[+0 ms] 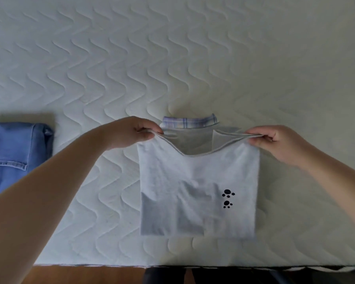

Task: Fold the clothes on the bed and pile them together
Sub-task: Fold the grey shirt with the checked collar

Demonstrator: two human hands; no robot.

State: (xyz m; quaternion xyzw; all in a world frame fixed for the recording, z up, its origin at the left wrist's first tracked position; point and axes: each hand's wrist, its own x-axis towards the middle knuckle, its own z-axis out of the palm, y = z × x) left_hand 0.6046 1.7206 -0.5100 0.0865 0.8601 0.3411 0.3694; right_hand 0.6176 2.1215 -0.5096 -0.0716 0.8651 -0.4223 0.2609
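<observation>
Now both sets of fingers are clamped on cloth: the left hand (131, 131) pinches the tee's (197, 181) far-left corner, the right hand (275, 140) its far-right corner, and the edge between them sags in a shallow dip. The tee, pale with two dark paw prints (227, 198) at about 4 o'clock from its middle, hangs or lies toward the near edge of the bed (172, 58); whether its lower half rests flat I cannot tell. Just beyond it, at 12 o'clock, a plaid piece (190, 121) peeks out, partly hidden by the tee. Folded jeans (12, 152) lie well apart at 9 o'clock.

The step looks like laying or doubling the tee over the plaid piece. To do it well, I would keep the pinches level and pull the hands slightly apart so the sag goes, then lower the far edge square with the plaid piece's edge. Letting go of both corners together should keep the layers from skewing; a flat palm can then smooth the creases.
</observation>
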